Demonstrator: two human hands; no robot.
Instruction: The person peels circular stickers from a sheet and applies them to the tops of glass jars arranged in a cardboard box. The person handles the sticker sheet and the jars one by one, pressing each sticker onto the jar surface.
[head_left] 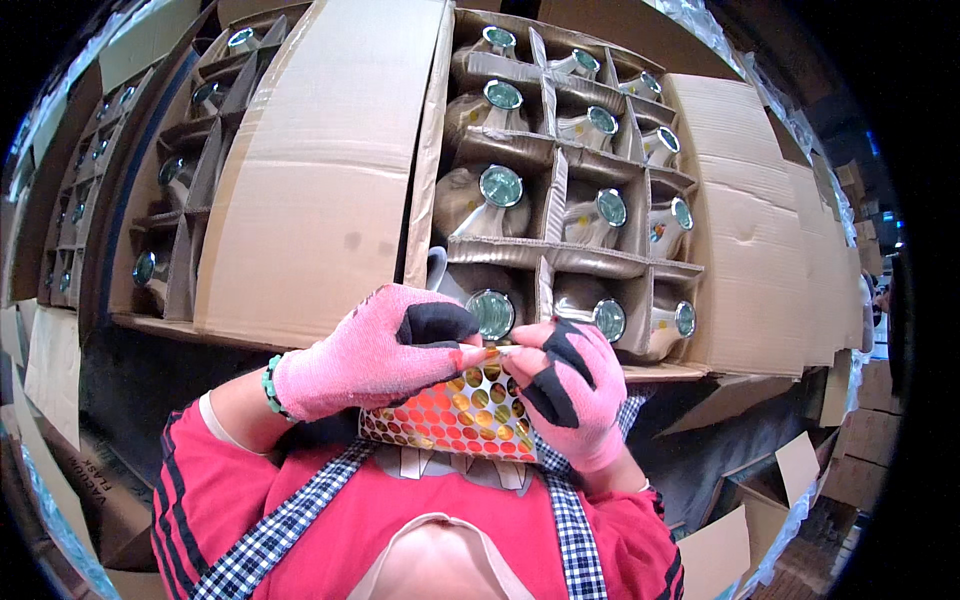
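Note:
A sheet of round stickers (455, 420), in shiny gold and orange-red, hangs in front of my chest. My left hand (375, 350), in a pink glove with black-covered fingers and a bare thumb tip, pinches its upper edge. My right hand (575, 390), gloved the same way, meets it there with thumb and finger closed on that edge. Whether a single sticker is between the fingertips I cannot tell. Just beyond the hands stands an open carton (555, 150) of glass flasks, mouths up. The nearest flask (491, 312) is partly covered by my hands.
Cardboard dividers (560, 190) separate the flasks. Wide carton flaps (320, 180) (745, 230) lie folded out on both sides. Further left, another divided carton (185, 170) holds more flasks. Loose cardboard (740, 540) lies at the lower right, and stacked boxes (868, 420) stand at the far right.

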